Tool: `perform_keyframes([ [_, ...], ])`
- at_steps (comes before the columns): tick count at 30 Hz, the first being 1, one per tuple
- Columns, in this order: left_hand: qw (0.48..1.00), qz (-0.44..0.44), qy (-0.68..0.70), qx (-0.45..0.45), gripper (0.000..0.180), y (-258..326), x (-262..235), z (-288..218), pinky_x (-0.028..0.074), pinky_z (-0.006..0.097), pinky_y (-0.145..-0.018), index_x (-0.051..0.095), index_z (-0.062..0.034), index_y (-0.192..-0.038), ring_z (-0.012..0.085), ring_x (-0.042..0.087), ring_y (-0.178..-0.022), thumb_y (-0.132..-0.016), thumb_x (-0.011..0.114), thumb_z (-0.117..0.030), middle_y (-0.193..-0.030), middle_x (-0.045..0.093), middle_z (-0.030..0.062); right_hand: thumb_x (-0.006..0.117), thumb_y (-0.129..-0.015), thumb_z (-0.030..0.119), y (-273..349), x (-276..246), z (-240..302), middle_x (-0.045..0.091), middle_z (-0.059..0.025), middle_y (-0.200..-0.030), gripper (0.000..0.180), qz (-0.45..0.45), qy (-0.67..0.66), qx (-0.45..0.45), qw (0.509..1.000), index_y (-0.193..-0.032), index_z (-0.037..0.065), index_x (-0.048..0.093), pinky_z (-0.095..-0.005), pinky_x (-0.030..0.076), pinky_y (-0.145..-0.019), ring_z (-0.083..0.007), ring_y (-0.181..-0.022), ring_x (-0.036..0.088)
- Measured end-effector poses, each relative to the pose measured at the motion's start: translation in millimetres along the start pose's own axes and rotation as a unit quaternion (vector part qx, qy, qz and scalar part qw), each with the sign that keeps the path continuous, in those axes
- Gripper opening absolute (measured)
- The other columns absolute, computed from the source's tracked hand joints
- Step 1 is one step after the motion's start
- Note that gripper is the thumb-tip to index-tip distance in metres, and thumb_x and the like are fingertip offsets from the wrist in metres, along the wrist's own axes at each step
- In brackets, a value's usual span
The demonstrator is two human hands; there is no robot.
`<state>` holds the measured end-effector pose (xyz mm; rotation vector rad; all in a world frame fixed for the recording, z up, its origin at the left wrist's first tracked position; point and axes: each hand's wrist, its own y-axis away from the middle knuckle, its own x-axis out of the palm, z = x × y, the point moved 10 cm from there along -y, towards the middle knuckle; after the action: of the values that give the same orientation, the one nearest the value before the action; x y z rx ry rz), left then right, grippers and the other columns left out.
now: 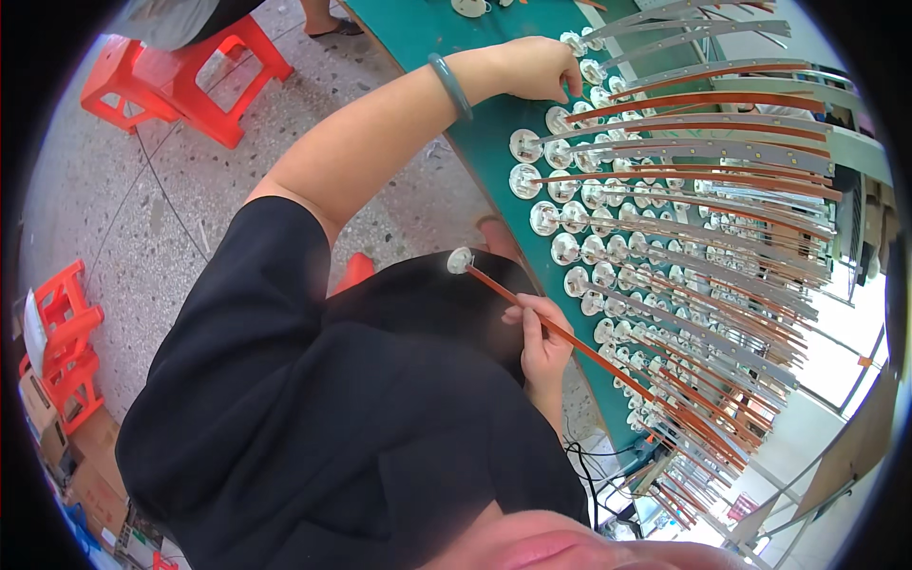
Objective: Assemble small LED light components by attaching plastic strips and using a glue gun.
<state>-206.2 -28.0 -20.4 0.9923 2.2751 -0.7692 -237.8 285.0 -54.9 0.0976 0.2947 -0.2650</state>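
In my right hand [543, 347], thumb and fingers pinch a thin LED strip [594, 355] with its orange-brown side showing. A round white cap [461, 260] is fixed at the strip's end, over my lap. My left arm, with a grey-green bangle [450, 87] at the wrist, reaches across to the far part of the table. There my left hand [541, 68] has its fingers curled down beside the white caps of other strips [525, 145]. What those fingers hold, if anything, is hidden.
Many more capped strips [722, 152] lie in dense rows on the green table [494, 142], their long ends fanning out to the right. Red stools [204, 81] stand at upper left, near another person's foot [332, 25]. Black cables [594, 475] hang by the table's near edge.
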Motion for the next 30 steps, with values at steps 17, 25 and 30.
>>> perform_keyframes([
  [17, 0.997, -0.063, 0.045, -0.007, 0.01, -8, 1, 13, 0.05, 0.034, -0.071, 0.068, -0.0051, -0.089, 0.0236, 0.063, -0.076, -0.084, 0.061, -0.011, -0.083, 0.067, 0.0109, 0.051, -0.095, 0.0, 2, 2, 2, 0.065, -0.0109, -0.087, 0.017, 0.0, 0.0, -0.008, 1.0, -0.106, -0.004, 0.063, -0.0266, 0.053, -0.073, -0.0164, -0.076, 0.065],
  [25, 0.769, -0.047, 0.63, -0.097, 0.014, -6, 16, 34, 0.05, 0.023, -0.069, 0.055, -0.006, -0.107, 0.0124, 0.065, -0.083, -0.102, 0.047, -0.016, -0.11, 0.068, 0.0119, 0.054, -0.093, -0.002, 1, -1, 2, 0.064, -0.0108, -0.086, 0.016, -0.009, -0.014, -0.01, 1.0, -0.105, -0.003, 0.066, -0.0256, 0.054, -0.071, -0.0153, -0.075, 0.065],
  [30, 0.687, -0.067, 0.707, -0.153, 0.012, 5, 11, 32, 0.042, 0.024, -0.054, 0.057, -0.0079, -0.1, 0.0107, 0.051, -0.061, -0.101, 0.047, -0.014, -0.071, 0.052, -0.0005, 0.054, -0.093, -0.002, 4, -4, -2, 0.064, -0.0107, -0.085, 0.016, -0.013, -0.03, -0.017, 0.999, -0.105, -0.003, 0.066, -0.0257, 0.055, -0.07, -0.0153, -0.075, 0.065],
])
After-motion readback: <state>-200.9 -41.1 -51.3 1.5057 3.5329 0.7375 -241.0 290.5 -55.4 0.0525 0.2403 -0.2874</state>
